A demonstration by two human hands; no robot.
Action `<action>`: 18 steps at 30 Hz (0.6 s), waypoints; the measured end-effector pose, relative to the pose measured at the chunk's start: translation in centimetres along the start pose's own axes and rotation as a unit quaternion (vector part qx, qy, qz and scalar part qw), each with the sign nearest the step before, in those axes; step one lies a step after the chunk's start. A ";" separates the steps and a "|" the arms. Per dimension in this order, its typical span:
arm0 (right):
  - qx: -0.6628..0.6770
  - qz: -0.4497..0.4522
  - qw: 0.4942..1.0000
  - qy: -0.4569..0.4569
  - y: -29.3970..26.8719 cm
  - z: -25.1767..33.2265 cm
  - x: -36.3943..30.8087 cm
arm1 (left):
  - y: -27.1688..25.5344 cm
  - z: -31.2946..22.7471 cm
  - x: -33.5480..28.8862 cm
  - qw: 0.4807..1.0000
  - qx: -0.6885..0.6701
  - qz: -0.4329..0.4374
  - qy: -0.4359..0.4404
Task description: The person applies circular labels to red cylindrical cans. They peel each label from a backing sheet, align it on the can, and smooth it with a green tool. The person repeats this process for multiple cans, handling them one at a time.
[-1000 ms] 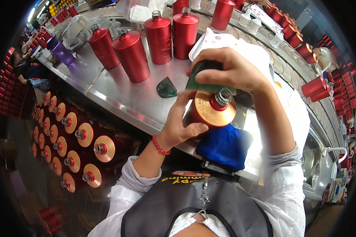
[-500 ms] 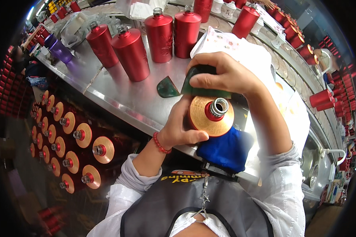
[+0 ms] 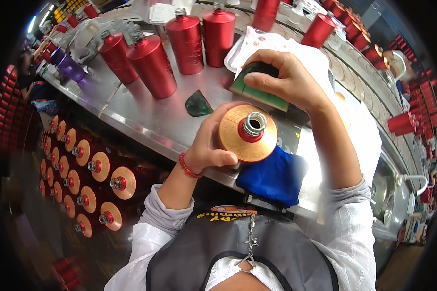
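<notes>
My left hand (image 3: 210,143) is wrapped round the side of a red bottle with a gold shoulder (image 3: 233,127); its bare glass mouth points up toward me. Beyond it, my right hand (image 3: 289,80) grips a green flat-bladed scraper with a dark upper part (image 3: 264,96). A gap shows between the scraper's edge and the bottle. A loose dark green, roughly triangular piece (image 3: 198,104) lies on the steel table (image 3: 145,123) left of the scraper. Under the bottle, at the table's near edge, sits a bunched blue cloth (image 3: 272,177).
Several all-red bottles (image 3: 153,68) stand along the table's far side. Below left, gold-shouldered bottles (image 3: 124,183) are packed in rows. White printed cloth or paper (image 3: 306,60) covers the right part. Behind runs a curved conveyor (image 3: 359,102). A purple bottle (image 3: 68,67) stands far left.
The right hand has lifted the scraper away from the bottle, upward in the picture. The bottle in my left hand has shifted slightly left and looks nearer.
</notes>
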State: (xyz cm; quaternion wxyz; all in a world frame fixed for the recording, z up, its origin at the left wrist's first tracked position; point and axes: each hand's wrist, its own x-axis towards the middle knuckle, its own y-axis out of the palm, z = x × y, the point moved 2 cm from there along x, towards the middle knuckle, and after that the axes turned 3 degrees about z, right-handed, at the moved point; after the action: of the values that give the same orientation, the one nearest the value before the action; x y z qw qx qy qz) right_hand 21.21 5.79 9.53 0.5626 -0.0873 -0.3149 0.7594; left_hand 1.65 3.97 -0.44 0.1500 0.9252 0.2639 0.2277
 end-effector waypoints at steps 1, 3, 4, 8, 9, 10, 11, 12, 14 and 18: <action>0.007 0.071 0.997 -0.018 0.1 0.8 0.6 | 0.0 0.2 0.0 1.000 -0.014 0.006 0.021; -0.020 0.193 0.980 -0.033 1.4 2.4 2.3 | -0.6 0.5 0.0 0.998 -0.019 0.051 0.009; -0.044 0.187 0.981 -0.034 1.4 2.0 3.0 | -0.8 0.6 -0.1 0.998 -0.014 0.067 0.005; 0.074 0.205 0.976 -0.017 1.5 2.0 2.8 | 0.0 0.1 0.2 1.000 -0.008 0.021 0.018; 0.040 0.160 0.986 -0.005 1.8 1.0 2.6 | 0.1 -0.1 0.3 1.000 0.004 0.009 0.007; 0.005 0.114 0.993 0.008 2.0 0.0 2.2 | 0.2 -0.1 0.4 1.000 0.015 -0.001 -0.004; -0.046 0.060 0.997 0.000 1.2 -0.1 1.7 | 0.1 0.2 0.2 1.000 -0.017 0.009 0.011; -0.097 0.006 0.995 -0.006 0.3 -0.2 0.9 | -0.4 0.4 0.1 1.000 0.007 0.017 0.015; -0.072 -0.063 0.995 -0.015 0.2 1.0 -2.8 | -0.3 0.7 -0.5 0.999 0.028 0.004 0.040; -0.162 -0.142 0.969 -0.119 2.1 2.5 -10.0 | 0.1 1.6 -0.7 0.986 0.128 -0.047 0.095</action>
State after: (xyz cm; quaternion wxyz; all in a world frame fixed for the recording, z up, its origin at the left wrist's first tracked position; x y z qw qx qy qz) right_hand 21.83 -4.64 8.12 0.6020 -0.0410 -0.5074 0.6152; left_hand 1.96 3.20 -2.00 0.0154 0.8976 0.3471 0.2712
